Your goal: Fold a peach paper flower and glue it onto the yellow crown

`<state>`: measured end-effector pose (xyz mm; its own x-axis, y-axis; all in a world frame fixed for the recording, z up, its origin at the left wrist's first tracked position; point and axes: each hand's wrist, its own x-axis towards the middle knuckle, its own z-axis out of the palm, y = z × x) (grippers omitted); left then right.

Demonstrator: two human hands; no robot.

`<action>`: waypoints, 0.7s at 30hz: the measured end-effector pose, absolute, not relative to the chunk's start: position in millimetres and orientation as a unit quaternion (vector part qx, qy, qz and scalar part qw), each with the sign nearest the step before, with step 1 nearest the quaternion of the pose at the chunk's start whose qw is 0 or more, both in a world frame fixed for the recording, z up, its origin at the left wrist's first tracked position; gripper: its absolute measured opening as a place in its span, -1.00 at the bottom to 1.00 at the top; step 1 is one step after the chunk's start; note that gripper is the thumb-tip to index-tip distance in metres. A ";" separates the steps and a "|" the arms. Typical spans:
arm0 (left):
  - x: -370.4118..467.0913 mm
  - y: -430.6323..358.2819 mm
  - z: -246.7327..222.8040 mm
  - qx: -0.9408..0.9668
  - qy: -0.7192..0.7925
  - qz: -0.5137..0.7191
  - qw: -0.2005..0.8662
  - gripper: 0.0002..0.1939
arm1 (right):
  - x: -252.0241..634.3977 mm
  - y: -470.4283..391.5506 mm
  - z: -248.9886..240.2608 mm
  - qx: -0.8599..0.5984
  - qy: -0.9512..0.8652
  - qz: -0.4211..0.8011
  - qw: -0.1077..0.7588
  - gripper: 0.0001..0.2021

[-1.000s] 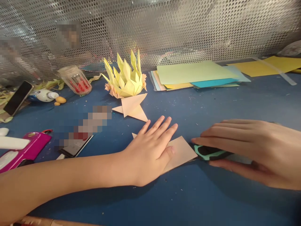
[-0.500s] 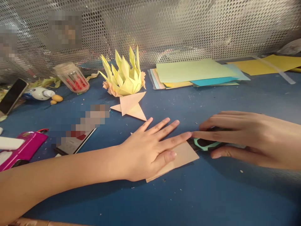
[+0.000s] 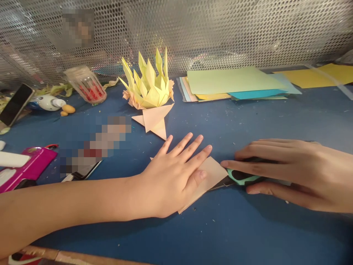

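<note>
My left hand [image 3: 179, 176] lies flat with fingers spread, pressing a folded piece of pale peach paper [image 3: 213, 171] onto the blue table. My right hand [image 3: 281, 171] is closed around a teal-edged utility knife [image 3: 242, 181], mostly covered by the palm and fingers. Its dark blade [image 3: 222, 182] points left and runs under or between the paper's layers; which one I cannot tell. Beyond my left fingertips lies a folded peach paper piece [image 3: 154, 119] with pointed arms, in front of a yellow and peach paper flower [image 3: 154, 97].
Stacked coloured paper sheets [image 3: 234, 81] lie at the back before a perforated metal panel [image 3: 220, 33]. On the left are a jar with red bits [image 3: 89, 88], a phone [image 3: 16, 105], a magenta tool [image 3: 35, 165] and another, partly blurred phone [image 3: 88, 168].
My right hand and the knife have shifted slightly down in view, and more of the dark blade shows below the paper. The paper has turned a little under my left hand.
</note>
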<state>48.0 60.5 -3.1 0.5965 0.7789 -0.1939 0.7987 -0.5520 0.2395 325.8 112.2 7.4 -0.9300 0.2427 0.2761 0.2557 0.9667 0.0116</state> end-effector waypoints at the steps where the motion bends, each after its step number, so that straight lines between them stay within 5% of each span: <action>1: 47.7 60.7 -2.9 0.881 0.447 -0.036 0.152 -0.36 | 325.7 113.1 7.9 -0.126 -0.983 -0.017 0.136 -0.66; 21: 47.5 61.4 -2.2 0.884 0.444 -0.027 0.142 -0.38 | 317.3 101.3 4.7 -0.123 -0.982 0.001 0.147 -0.68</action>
